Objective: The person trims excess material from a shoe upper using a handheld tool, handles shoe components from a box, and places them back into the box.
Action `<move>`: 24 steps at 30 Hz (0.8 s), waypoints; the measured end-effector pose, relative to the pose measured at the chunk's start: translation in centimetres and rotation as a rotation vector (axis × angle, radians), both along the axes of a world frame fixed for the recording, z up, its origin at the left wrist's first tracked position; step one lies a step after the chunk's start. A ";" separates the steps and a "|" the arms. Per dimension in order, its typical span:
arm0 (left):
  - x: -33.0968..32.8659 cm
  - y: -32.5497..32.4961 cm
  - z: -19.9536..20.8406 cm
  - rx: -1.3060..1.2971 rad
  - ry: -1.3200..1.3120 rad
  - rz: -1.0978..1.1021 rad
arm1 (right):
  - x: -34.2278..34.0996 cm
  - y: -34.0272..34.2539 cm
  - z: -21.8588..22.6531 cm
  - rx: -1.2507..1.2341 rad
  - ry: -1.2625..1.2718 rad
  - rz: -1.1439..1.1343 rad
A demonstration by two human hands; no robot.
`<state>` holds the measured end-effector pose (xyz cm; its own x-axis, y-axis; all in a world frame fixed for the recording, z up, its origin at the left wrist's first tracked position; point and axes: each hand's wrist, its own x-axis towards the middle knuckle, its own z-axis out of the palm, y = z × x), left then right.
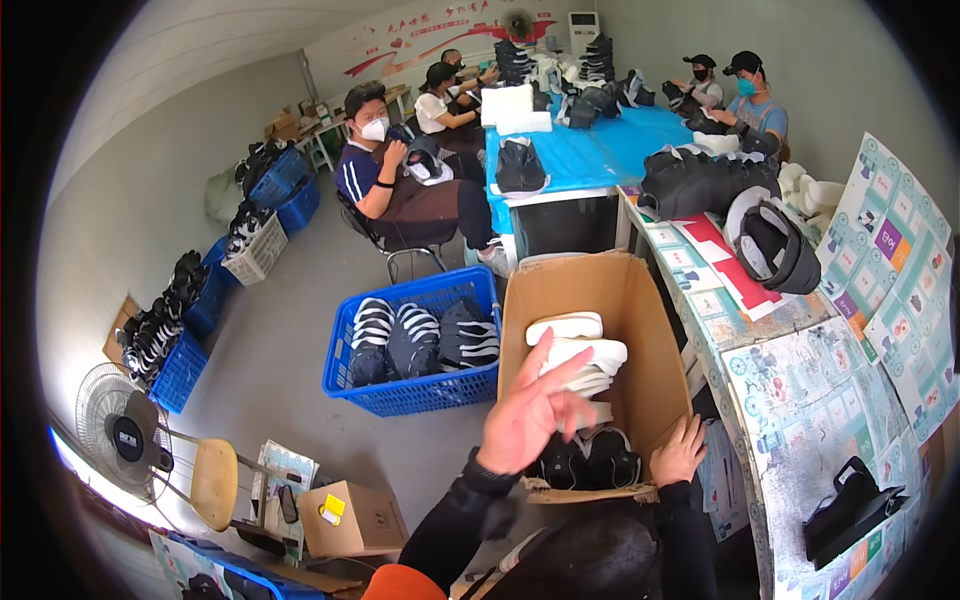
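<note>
An open cardboard box (595, 275) stands right before me. White shoe-shaped pieces (585, 355) are stacked in its far part, and dark shoe uppers (598, 460) lie at its near end. Over the box's left side hovers my left hand (528, 418), fingers apart, with nothing in it. It partly covers the white pieces behind it. My right hand (680, 455) rests at the near right corner of the box, its fingers spread against the cardboard and holding nothing that shows. Left of the box, a blue basket (410, 402) holds dark shoe uppers with white straps (413, 340).
A long worktable (770, 375) runs along the right, with a black visor-like piece (778, 250) and a dark item (852, 515) on it. Several people sit around the blue-covered table (600, 155). At left stand a fan (120, 425), a chair (215, 485) and a small carton (358, 520).
</note>
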<state>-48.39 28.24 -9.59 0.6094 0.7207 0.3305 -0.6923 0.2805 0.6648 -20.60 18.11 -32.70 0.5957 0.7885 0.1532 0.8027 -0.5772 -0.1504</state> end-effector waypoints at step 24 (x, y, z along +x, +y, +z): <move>2.6 -0.6 -1.5 0.775 0.962 0.678 | 4.0 6.9 -0.5 -0.141 0.134 -0.132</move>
